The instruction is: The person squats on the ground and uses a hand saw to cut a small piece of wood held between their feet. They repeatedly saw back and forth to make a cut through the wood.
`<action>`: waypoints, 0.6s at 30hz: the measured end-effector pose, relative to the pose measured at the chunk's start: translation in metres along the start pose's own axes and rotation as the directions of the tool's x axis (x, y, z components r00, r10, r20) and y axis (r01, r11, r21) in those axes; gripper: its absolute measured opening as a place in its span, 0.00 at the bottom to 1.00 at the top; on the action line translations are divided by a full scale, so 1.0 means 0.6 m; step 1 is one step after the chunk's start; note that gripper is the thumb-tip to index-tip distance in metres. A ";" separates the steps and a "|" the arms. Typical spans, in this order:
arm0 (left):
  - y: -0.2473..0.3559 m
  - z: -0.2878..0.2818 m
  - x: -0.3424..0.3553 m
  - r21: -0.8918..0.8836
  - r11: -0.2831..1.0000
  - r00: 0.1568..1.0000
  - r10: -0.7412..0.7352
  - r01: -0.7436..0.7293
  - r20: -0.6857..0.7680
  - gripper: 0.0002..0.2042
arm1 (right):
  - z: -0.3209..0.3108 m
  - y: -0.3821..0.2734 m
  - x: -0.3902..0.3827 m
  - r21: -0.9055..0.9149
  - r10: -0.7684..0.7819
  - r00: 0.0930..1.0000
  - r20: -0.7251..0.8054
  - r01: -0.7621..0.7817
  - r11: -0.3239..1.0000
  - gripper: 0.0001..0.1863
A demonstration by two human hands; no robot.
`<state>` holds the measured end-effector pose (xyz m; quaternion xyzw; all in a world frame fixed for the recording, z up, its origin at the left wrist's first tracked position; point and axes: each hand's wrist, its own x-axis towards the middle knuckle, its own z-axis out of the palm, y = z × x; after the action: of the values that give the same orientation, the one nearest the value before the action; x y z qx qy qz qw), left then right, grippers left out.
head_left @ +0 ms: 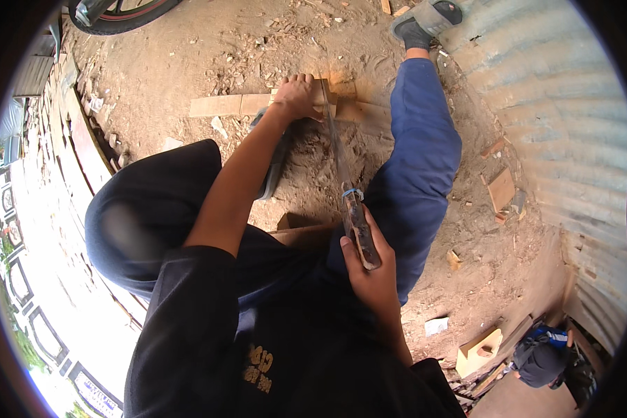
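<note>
My right hand is wrapped round the worn handle of a handsaw. The saw's narrow blade points away from me, and its far end lies across a wooden board near the ground. Light blue material is wound where blade and handle meet. Just left of the blade, my left hand presses down on the board with its fingers curled over the far edge. A longer light strip of wood runs out to the left of that hand. Orange-brown sawdust shows by the blade's tip.
Bare dirt with wood chips surrounds me. My right leg stretches forward, beside a corrugated metal wall. A wheel stands at the far left. Wood offcuts lie to the right, and a dark bag-like bundle sits at the lower right.
</note>
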<state>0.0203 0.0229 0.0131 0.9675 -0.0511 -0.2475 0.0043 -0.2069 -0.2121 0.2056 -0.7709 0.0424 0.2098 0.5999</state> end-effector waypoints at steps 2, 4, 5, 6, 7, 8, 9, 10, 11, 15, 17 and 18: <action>-0.019 -0.007 0.008 -0.063 0.996 0.998 0.058 -0.056 0.038 0.57 | 0.003 0.003 0.001 -0.080 -0.150 0.989 -0.021 0.148 0.986 0.30; -0.023 -0.010 0.009 -0.067 0.996 0.997 0.067 -0.065 0.031 0.56 | -0.003 -0.009 -0.025 -0.126 -0.140 0.990 -0.011 0.137 0.983 0.31; -0.021 -0.009 0.008 -0.050 0.996 0.998 0.068 -0.069 -0.009 0.55 | -0.006 -0.019 -0.037 -0.147 -0.136 0.991 -0.008 0.133 0.980 0.31; -0.014 -0.005 0.003 -0.037 0.996 0.996 0.075 -0.077 -0.045 0.55 | -0.007 -0.032 -0.046 -0.140 -0.102 0.995 0.000 0.101 0.985 0.31; -0.010 -0.002 -0.002 -0.024 0.996 0.993 0.082 -0.085 -0.081 0.54 | -0.008 -0.047 -0.054 -0.134 -0.068 0.998 0.008 0.068 0.989 0.31; -0.011 -0.002 -0.006 -0.031 0.996 0.994 0.075 -0.078 -0.083 0.54 | -0.006 -0.054 -0.058 -0.127 -0.033 0.999 0.016 0.035 0.991 0.32; -0.011 -0.004 -0.005 -0.019 0.998 0.995 0.064 -0.065 -0.071 0.55 | -0.001 -0.055 -0.054 -0.100 -0.002 1.000 0.022 0.005 0.995 0.32; -0.010 -0.006 -0.002 -0.006 0.999 0.997 0.052 -0.052 -0.058 0.56 | 0.007 -0.055 -0.044 -0.073 0.028 0.999 0.029 -0.026 0.997 0.31; -0.007 -0.007 -0.001 0.007 0.999 0.998 0.040 -0.039 -0.046 0.57 | 0.010 -0.054 -0.036 -0.046 0.058 0.998 0.037 -0.056 0.997 0.31; -0.019 0.013 0.001 0.049 0.998 0.993 0.036 -0.031 -0.114 0.57 | 0.012 -0.015 -0.018 -0.121 -0.087 0.996 -0.020 0.084 0.989 0.31; -0.014 0.001 -0.004 0.009 0.997 0.996 0.074 -0.073 -0.052 0.55 | -0.003 -0.028 -0.047 -0.186 -0.121 0.992 -0.021 0.115 0.976 0.31; -0.012 -0.006 -0.003 -0.014 0.996 0.996 0.090 -0.091 -0.028 0.54 | -0.002 -0.030 -0.053 -0.192 -0.096 0.995 -0.020 0.091 0.977 0.30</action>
<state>0.0211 0.0299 0.0171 0.9675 -0.0930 -0.2341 0.0238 -0.2299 -0.2142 0.2339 -0.8291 -0.0055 0.1732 0.5316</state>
